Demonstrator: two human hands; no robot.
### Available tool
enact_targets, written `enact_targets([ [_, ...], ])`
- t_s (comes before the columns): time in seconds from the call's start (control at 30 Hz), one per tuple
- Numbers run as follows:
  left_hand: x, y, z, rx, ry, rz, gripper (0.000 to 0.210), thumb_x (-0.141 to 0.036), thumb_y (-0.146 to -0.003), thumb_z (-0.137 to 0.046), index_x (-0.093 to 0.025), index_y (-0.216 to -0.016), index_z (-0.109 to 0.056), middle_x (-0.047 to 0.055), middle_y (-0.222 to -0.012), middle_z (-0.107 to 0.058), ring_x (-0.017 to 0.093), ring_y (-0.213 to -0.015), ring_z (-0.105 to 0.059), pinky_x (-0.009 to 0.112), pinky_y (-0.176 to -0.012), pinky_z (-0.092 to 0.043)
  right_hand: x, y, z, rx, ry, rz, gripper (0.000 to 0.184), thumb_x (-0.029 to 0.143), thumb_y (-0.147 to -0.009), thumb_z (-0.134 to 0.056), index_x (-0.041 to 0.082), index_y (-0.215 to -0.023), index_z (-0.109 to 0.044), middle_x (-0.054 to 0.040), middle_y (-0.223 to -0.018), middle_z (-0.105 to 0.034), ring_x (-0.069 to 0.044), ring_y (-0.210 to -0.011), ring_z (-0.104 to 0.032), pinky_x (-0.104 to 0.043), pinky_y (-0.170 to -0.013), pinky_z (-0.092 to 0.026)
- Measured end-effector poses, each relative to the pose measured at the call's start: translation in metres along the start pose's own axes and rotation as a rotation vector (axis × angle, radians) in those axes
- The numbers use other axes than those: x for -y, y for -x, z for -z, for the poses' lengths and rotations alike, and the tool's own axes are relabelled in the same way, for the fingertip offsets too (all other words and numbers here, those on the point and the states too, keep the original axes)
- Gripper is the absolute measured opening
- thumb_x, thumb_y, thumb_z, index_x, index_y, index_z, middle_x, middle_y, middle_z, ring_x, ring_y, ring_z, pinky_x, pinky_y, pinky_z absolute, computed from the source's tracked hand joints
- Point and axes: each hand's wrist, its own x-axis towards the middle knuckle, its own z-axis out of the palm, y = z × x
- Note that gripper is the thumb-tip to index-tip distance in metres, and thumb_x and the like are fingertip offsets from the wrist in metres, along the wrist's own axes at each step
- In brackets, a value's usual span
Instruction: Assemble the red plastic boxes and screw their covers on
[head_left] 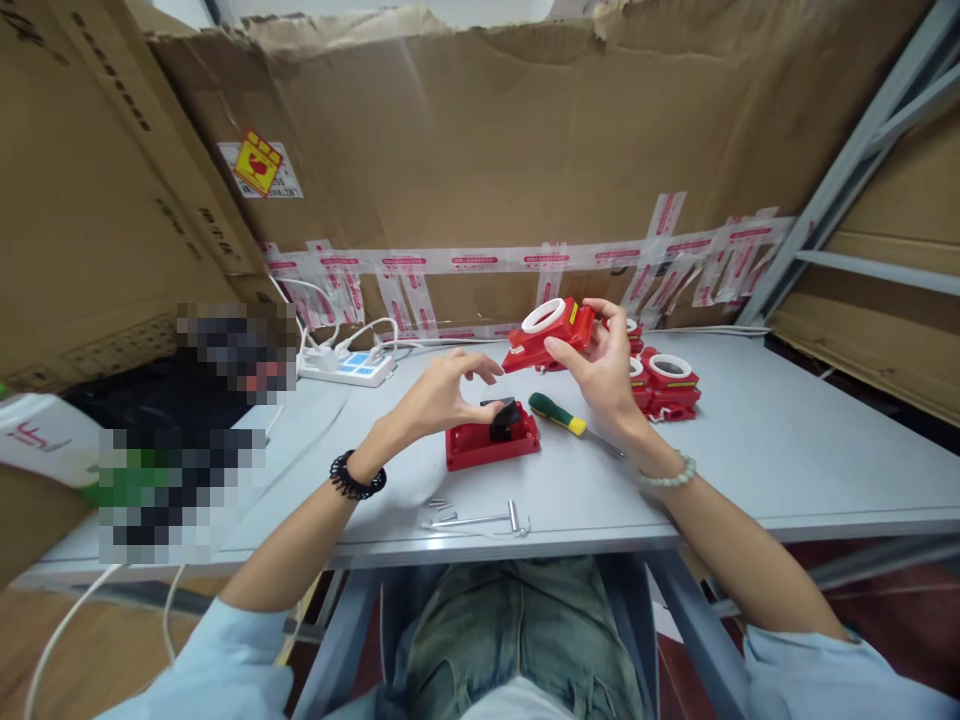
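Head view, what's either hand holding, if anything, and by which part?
The right hand holds a white-ringed red housing by its right end, between thumb and fingers. The left hand, fingers parted near the black part, shows no clear grip.

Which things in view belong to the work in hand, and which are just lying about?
Work in hand, it seems: red ringed unit, held by the right hand; red base and black part, at the left hand; screwdriver; screws; T-shaped tool; other red units.

Apparently just about: power strip; cardboard.
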Motion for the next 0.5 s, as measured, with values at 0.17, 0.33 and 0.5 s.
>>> enact_targets([
  [0.17,0.0006,0.0016,-0.006,0.067,-0.002,-0.004,0.029,-0.028,-0.073,-0.07,-0.022,-0.1,-0.063,0.003,-0.095,-0.072,0.022,-0.089,-0.058,0.037,-0.08,-0.048,-0.0009,-0.0004,0.0004,0.022,0.015,0.011,0.067,0.045,-0.064,-0.081,0.029,-0.112,-0.037,-0.0024,-0.101,-0.062,-0.021,-0.093,-0.067,-0.042,-0.091,-0.057],
  [0.33,0.0008,0.0023,-0.0064,0.101,0.001,0.005,0.031,-0.03,-0.074,-0.071,-0.022,-0.102,-0.062,0.002,-0.096,-0.072,0.023,-0.092,-0.06,0.037,-0.079,-0.048,-0.0025,-0.0006,0.0006,0.026,0.015,0.005,0.066,0.043,-0.064,-0.081,0.029,-0.112,-0.036,-0.0027,-0.101,-0.062,-0.021,-0.092,-0.067,-0.042,-0.09,-0.057],
  [0.5,0.0004,0.0023,-0.0051,0.114,-0.019,0.01,0.03,-0.031,-0.075,-0.07,-0.022,-0.102,-0.062,0.002,-0.095,-0.072,0.023,-0.092,-0.06,0.036,-0.078,-0.048,-0.0017,0.0,-0.0008,0.018,0.003,-0.003,0.065,0.04,-0.064,-0.08,0.029,-0.112,-0.037,-0.0024,-0.1,-0.062,-0.022,-0.095,-0.067,-0.043,-0.094,-0.056],
])
